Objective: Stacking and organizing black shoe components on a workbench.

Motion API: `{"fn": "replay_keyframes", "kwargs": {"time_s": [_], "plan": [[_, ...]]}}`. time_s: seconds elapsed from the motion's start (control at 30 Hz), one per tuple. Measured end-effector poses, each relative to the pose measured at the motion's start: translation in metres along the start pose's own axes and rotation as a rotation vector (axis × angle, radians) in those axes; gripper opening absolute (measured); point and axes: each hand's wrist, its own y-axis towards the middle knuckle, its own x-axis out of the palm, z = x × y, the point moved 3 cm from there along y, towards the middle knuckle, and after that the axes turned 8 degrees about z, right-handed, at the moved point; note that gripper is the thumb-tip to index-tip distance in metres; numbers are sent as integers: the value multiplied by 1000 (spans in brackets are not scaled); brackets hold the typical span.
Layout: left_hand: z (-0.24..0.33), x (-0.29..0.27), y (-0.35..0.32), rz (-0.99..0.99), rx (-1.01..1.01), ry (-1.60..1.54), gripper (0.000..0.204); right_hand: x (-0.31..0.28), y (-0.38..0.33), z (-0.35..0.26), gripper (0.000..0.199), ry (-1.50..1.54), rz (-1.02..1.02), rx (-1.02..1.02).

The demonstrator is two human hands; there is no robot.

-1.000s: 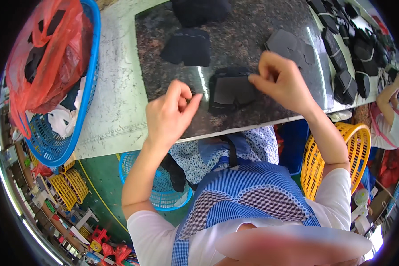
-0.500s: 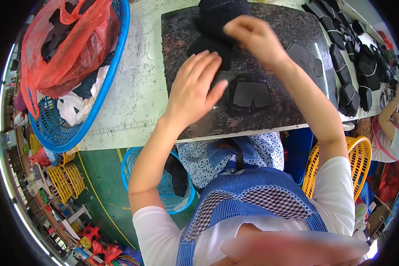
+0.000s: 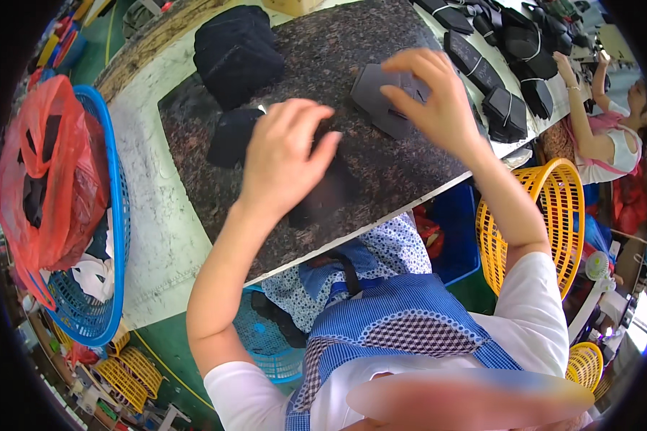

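A dark speckled stone slab (image 3: pixel 316 50) lies on the pale table under both hands. My left hand (image 3: pixel 284 154) hovers over its middle, open, thumb apart from the fingers. Beside it lies a flat black piece (image 3: pixel 231 140), partly covered by the fingers. Farther back rises a pile of black fabric-like pieces (image 3: pixel 237 57). A blurred dark patch (image 3: pixel 322 197) shows on the slab right of my left wrist; its kind is unclear. My right hand (image 3: pixel 435 100) is open above dark grey flat cut pieces (image 3: pixel 375 97), fingers and thumb apart; whether it touches them is unclear.
Left, a blue basket (image 3: pixel 118 215) holds a red plastic bag (image 3: pixel 65 172) with black scraps. Tied black bundles (image 3: pixel 474 61) line the table's far right. A yellow basket (image 3: pixel 571 215) stands by my right arm, a light-blue one (image 3: pixel 266 337) below the table. Another person (image 3: pixel 604 140) sits at right.
The view has turned, shifting the table and slab leftward. My right hand has moved from the black pile to the grey pieces. The single grey piece near the slab's front edge no longer shows there.
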Motion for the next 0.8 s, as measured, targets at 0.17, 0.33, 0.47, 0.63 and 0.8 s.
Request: {"fn": "replay_keyframes", "kwargs": {"time_s": [0.17, 0.33, 0.47, 0.63, 0.8], "plan": [[10, 60, 31, -10, 76, 75, 81, 30, -2, 37, 41, -68, -91, -80], [6, 72, 39, -40, -31, 111, 100, 31, -5, 27, 41, -80, -25, -129], [5, 76, 42, -27, -59, 88, 103, 32, -8, 35, 33, -132, 45, 15], [4, 75, 43, 4, -70, 59, 95, 29, -3, 37, 28, -20, -10, 51], [3, 71, 44, -62, -85, 72, 81, 5, -21, 19, 20, 231, -104, 150]]}}
